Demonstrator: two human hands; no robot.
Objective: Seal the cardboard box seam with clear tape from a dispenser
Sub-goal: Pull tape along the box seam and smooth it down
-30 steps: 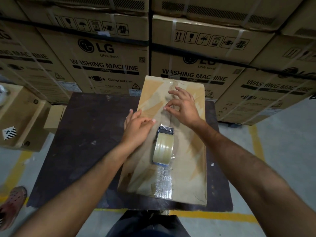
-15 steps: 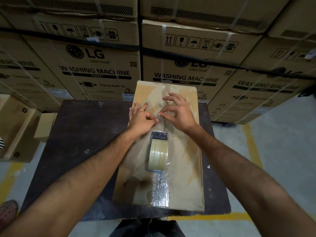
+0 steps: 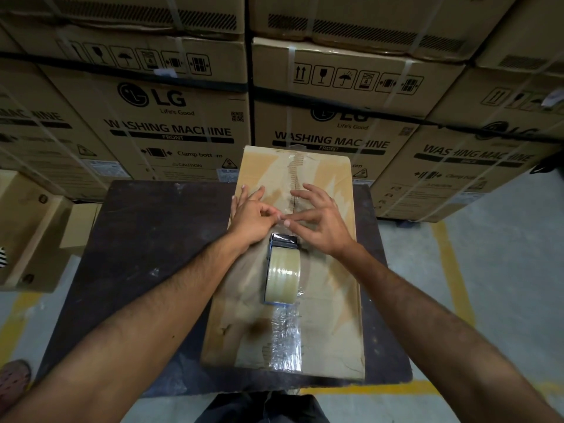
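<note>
A flat cardboard box (image 3: 329, 300) lies on a dark table (image 3: 146, 254), its seam running from near to far. A tape dispenser (image 3: 282, 270) with a clear roll sits on the seam at the middle of the box, and crinkled clear tape (image 3: 285, 340) covers the seam on its near side. Just beyond the dispenser, the left hand (image 3: 254, 216) and right hand (image 3: 317, 221) meet over the seam, thumbs and forefingers pinched together; whether they grip tape I cannot tell. Stacked washing machine cartons (image 3: 171, 123) stand behind.
</note>
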